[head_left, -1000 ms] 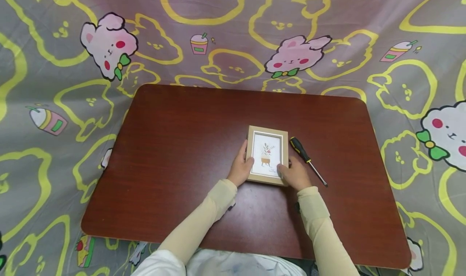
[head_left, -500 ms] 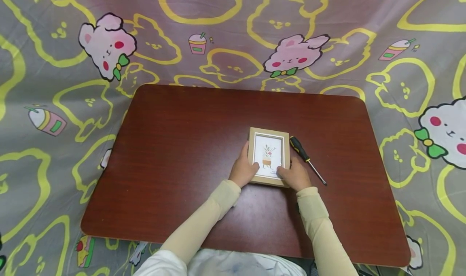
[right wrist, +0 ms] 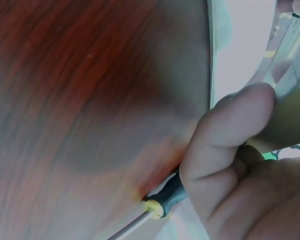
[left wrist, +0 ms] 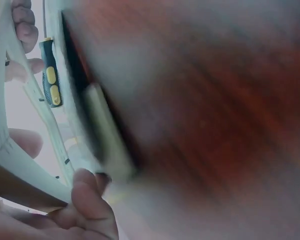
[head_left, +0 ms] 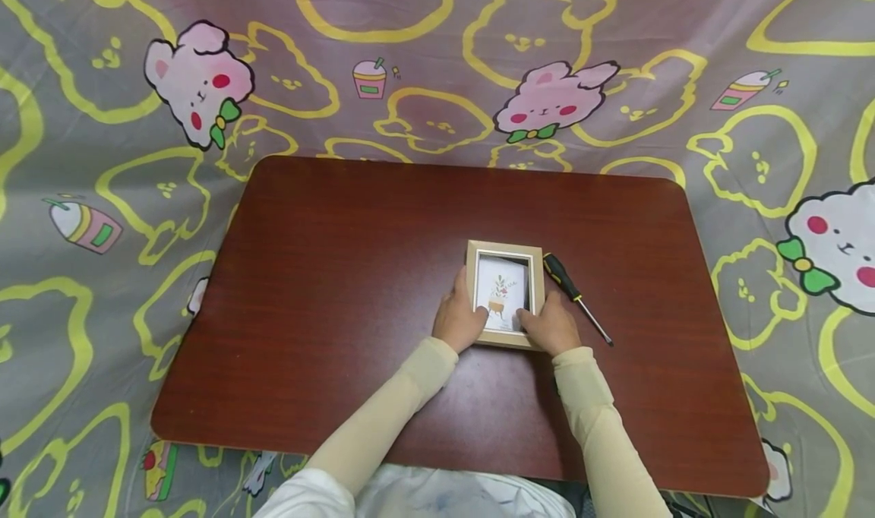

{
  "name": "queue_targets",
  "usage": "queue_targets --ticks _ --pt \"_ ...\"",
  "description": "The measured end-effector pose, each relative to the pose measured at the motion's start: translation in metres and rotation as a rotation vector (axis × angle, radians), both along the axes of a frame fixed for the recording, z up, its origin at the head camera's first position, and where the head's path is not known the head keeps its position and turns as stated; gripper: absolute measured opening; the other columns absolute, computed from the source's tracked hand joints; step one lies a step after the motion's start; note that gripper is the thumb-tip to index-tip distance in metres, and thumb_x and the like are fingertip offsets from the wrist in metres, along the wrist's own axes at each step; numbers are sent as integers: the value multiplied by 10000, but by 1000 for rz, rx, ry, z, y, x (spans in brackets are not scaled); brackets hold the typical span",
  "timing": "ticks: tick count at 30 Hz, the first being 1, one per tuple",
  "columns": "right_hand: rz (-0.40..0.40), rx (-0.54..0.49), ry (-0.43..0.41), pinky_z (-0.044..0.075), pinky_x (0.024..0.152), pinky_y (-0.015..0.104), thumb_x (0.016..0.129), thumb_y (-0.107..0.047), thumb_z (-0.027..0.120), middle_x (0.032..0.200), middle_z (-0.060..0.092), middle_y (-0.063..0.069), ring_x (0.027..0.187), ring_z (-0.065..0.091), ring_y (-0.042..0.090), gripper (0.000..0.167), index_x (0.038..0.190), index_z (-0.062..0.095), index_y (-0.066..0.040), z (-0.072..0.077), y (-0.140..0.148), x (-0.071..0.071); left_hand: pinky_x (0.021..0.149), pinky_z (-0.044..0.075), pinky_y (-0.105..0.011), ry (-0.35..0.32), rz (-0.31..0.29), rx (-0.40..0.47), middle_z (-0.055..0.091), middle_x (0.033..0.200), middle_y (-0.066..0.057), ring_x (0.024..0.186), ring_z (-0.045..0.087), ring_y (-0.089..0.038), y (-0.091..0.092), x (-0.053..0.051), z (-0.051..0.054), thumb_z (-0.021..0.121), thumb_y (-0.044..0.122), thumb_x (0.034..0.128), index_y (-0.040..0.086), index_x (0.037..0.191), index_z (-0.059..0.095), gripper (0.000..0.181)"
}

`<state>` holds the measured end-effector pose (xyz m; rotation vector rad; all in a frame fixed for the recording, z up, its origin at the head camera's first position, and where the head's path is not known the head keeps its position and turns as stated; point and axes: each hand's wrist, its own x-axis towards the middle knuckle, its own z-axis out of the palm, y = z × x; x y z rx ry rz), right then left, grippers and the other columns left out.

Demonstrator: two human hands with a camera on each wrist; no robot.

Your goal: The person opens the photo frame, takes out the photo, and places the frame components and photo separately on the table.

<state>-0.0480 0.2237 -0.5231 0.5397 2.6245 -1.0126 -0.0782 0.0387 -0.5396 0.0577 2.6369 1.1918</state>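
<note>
Both hands hold a light wooden picture frame (head_left: pixel 506 339) over the table, right of its middle. My left hand (head_left: pixel 459 319) grips its left side and my right hand (head_left: pixel 552 325) its right side, each thumb reaching over the front. Inside the frame, a white picture card (head_left: pixel 495 284) with a potted plant printed on it sits deep, with dark gaps along its top and right edges. From the left wrist, the frame's edge (left wrist: pixel 27 185) looks raised, and a blurred beige strip (left wrist: pixel 109 135) lies beyond the fingers; what it belongs to is unclear.
A screwdriver (head_left: pixel 560 276) with a black and yellow handle lies just right of the frame, close to my right hand. The red-brown table (head_left: pixel 328 275) has rounded corners. A cartoon-patterned cloth (head_left: pixel 437 70) hangs behind and beside it.
My left hand has shifted slightly right along the frame. The card, earlier filling the opening, now sits lower in it with dark gaps showing. The screwdriver stays put.
</note>
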Motion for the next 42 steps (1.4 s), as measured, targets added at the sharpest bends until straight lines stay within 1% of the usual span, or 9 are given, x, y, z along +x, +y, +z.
queue_targets --ticks 7,15,24,30,33,35,37,39,42 --pt "13 -3 25 460 902 571 954 -331 596 1161 617 330 1040 603 453 555 1309 459 74 1 -7 -2 1065 401 -482 77 12 6 474 1443 -219 1296 479 -374 -4 -6 7 661 152 881 61 1596 262 824" --pt "19 -76 96 477 867 510 991 -283 530 1116 676 226 973 612 361 394 1255 587 3 6 -21 -10 960 395 -471 168 80 -17 475 1188 -168 1106 470 -322 -18 -21 7 675 147 850 86 1563 387 771" --pt "42 -83 147 459 853 523 949 -208 445 1050 644 246 982 576 382 459 1334 579 4 17 -38 -36 979 405 -480 129 103 3 460 1270 -221 1160 468 -369 -37 -42 13 677 140 894 55 1579 333 770" --pt "104 -94 155 404 1006 571 930 -168 424 1273 569 340 1207 494 451 571 1463 454 35 25 -51 -57 993 398 -497 136 129 12 439 1327 -215 1219 429 -360 -50 -57 13 665 127 864 97 1586 326 798" --pt "140 -94 149 365 1069 567 942 -149 425 1411 466 359 1295 429 458 638 1533 324 69 27 -58 -67 998 396 -504 141 111 18 424 1347 -214 1242 405 -353 -59 -63 12 668 131 850 127 1592 312 823" --pt "151 -83 153 363 1079 559 942 -132 434 1442 417 372 1308 419 458 670 1554 260 78 28 -63 -73 1012 397 -510 140 76 28 402 1372 -217 1270 383 -353 -66 -67 12 689 155 855 149 1601 291 846" --pt "151 -89 163 365 1079 557 941 -111 442 1441 397 375 1298 423 454 668 1556 257 75 29 -67 -78 1030 398 -517 136 27 47 370 1404 -224 1301 354 -357 -74 -71 11 727 208 871 164 1611 263 874" --pt "152 -96 177 389 1050 570 942 -105 465 1389 417 369 1254 452 453 621 1524 327 62 29 -71 -82 1055 392 -510 131 -24 57 341 1433 -219 1332 326 -354 -81 -75 10 777 295 870 185 1620 236 931" --pt "164 -112 195 406 1029 583 927 -115 533 1360 413 357 1227 467 451 620 1503 358 34 29 -76 -87 1072 381 -524 130 -98 74 303 1463 -216 1364 284 -357 -92 -82 8 839 397 823 199 1624 223 1030"
